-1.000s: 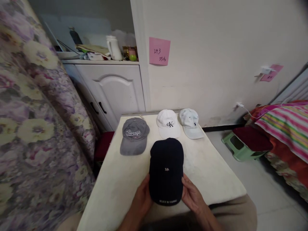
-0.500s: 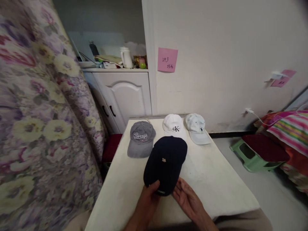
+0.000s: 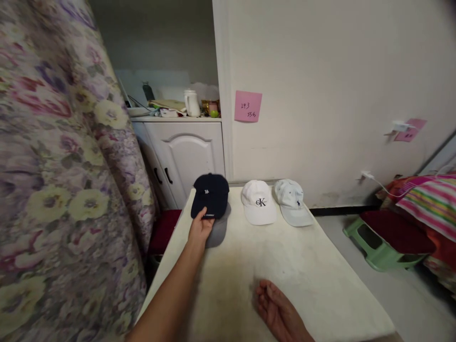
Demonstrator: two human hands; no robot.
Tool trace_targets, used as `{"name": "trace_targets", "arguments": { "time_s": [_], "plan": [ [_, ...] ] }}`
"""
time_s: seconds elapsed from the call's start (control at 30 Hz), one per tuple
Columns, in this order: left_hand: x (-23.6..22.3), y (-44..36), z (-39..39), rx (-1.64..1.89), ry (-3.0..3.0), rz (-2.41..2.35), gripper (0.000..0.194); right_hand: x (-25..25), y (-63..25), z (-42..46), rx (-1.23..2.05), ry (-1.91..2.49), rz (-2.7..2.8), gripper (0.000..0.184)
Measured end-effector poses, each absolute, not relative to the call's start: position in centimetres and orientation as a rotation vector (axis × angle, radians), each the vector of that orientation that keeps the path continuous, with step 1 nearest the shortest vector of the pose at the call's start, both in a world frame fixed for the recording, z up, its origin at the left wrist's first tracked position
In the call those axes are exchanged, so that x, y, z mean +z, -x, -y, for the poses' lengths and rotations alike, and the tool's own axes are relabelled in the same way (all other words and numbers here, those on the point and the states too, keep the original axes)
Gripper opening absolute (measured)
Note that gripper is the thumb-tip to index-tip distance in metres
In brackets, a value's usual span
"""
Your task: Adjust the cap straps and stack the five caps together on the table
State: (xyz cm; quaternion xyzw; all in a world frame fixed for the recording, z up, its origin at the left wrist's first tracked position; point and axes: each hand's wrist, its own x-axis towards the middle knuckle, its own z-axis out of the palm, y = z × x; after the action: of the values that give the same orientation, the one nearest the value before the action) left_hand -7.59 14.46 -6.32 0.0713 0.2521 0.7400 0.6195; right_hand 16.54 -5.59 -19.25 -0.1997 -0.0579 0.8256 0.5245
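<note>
Navy cap (image 3: 215, 190) is covering the crown of the grey cap (image 3: 218, 235) at the table's (image 3: 302, 270) eleven o'clock, not yet being released: the left hand (image 3: 200, 230) is gripping its brim. White cap (image 3: 259, 209) and pale cap (image 3: 292, 202) are already lying at twelve and one; the half-open right hand (image 3: 278, 306), at six, is holding nothing visible.

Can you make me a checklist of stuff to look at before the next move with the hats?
1. Left hand has the dark cap: ok, gripping its brim, thumb on top.
2. Gray cap in full view: not ok, the dark cap hides most of it.
3. Dark cap resting on the gray cap: cannot tell from this angle.
4. Right hand free: ok, nothing seen in it.
5. White cap and pale blue cap on the table: ok, side by side.
</note>
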Motion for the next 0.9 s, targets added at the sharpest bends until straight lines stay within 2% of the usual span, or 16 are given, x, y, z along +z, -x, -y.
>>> {"name": "trace_targets", "arguments": {
  "time_s": [0.17,0.9],
  "plan": [
    [-9.5,8.6,-13.9,1.699,-0.09,-0.625,0.043,-19.3,-16.4,5.4,1.989,0.478,0.13,0.023],
    [-11.0,9.7,-10.1,1.623,0.025,-0.889,0.04,-18.6,-16.4,5.3,2.014,0.474,0.154,0.022]
  ]
}}
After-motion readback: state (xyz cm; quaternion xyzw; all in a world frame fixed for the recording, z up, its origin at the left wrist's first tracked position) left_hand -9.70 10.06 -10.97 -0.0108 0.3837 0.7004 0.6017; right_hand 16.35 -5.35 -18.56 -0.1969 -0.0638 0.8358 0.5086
